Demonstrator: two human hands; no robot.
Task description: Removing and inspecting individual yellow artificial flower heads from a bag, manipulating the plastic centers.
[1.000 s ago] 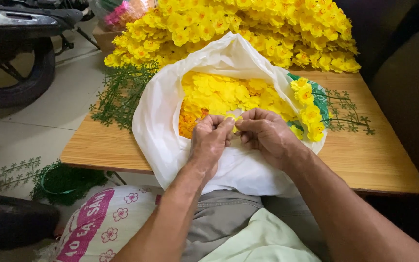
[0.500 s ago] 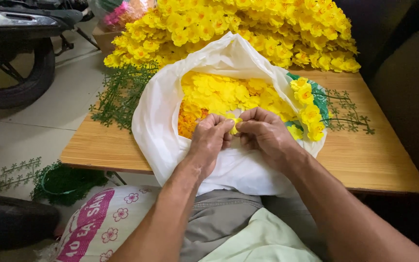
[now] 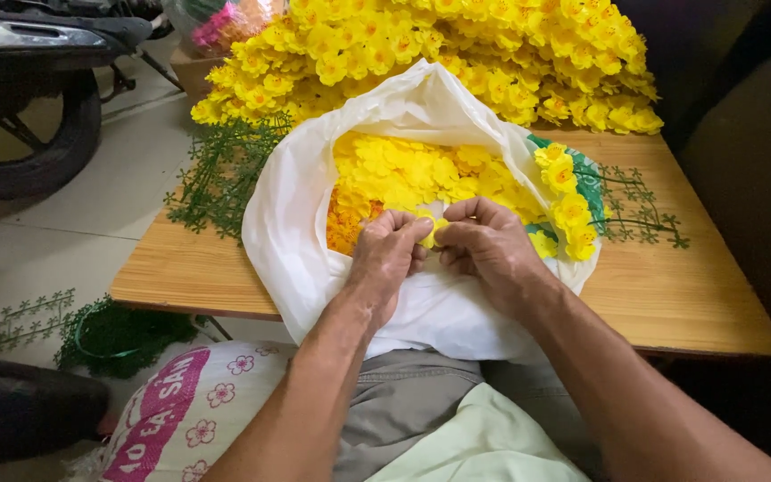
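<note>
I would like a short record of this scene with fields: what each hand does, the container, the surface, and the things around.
left hand: pinches a small yellow flower piece
right hand: pinches the same piece from the other side
container: open white plastic bag holding loose yellow petals
surface: wooden table
around: heap of finished yellow flowers, green plastic stems, printed sack on the floor

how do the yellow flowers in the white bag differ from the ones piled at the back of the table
The flowers in the white bag are loose heads with no green showing; the pile at the back shows orange-centred blooms, with green stems spread beside it. The bag's flowers sit low inside the white bag; the back pile is heaped high in the open. Both are bright yellow. The left hand and right hand pinch one small yellow piece together.
</note>
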